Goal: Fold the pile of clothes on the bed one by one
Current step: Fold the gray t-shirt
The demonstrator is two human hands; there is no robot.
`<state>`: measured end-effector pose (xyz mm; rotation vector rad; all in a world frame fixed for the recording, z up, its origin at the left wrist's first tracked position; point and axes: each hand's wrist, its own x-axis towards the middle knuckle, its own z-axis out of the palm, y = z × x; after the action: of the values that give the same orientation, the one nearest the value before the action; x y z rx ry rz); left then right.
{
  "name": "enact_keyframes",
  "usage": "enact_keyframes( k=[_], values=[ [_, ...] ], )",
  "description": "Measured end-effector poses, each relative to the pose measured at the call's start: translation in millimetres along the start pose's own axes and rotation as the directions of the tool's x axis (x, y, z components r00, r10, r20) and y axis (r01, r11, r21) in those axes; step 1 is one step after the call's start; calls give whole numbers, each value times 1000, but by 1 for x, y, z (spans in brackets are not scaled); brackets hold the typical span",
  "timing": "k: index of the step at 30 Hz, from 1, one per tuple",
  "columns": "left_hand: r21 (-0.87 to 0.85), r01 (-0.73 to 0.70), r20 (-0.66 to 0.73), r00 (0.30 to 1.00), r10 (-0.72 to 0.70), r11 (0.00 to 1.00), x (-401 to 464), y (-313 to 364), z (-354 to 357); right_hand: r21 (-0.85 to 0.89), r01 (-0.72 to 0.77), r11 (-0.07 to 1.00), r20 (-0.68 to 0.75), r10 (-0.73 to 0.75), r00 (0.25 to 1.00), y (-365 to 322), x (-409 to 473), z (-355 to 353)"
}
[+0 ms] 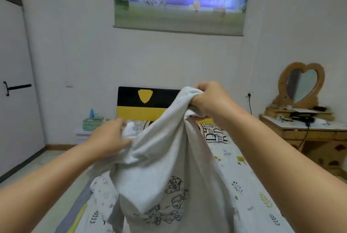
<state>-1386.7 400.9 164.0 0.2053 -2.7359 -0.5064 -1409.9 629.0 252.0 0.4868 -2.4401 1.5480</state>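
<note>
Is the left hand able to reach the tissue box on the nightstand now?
Probably not yet. The left hand grips the grey shirt, which the right hand also holds up. The tissue box lies farther off, beyond the bed's left edge, though nothing blocks the way.

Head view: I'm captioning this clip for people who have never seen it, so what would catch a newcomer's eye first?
First, the pale grey shirt with a line-drawn print, held up mid-frame over the bed: the right hand grips it high, the left hand lower. Next, the black-and-yellow headboard behind it, and the heart-shaped mirror on the dresser at right.
</note>
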Motion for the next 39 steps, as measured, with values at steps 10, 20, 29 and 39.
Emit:
enact_keyframes(
  k=[10, 20, 29, 39],
  values=[
    [-605, -257, -178, 966, 187, 753, -39, 85, -4, -46, 64, 997, 70, -60, 996, -14, -24, 27],
    [-712, -149, -129, 988, 81, 686, -26, 106, 4, 188, -153, 970, 268, 99, 958, 95, -111, 57],
    [-686, 45, 153, 985, 84, 726, -24, 50, -16, 232, -18, 973, 12, 15, 1000, 83, -89, 30],
    [-827, 4, 7, 1000, 3, 562, -11, 9, -54, 137, -113, 984, 94, 101, 990, 84, -65, 13]
  ],
)
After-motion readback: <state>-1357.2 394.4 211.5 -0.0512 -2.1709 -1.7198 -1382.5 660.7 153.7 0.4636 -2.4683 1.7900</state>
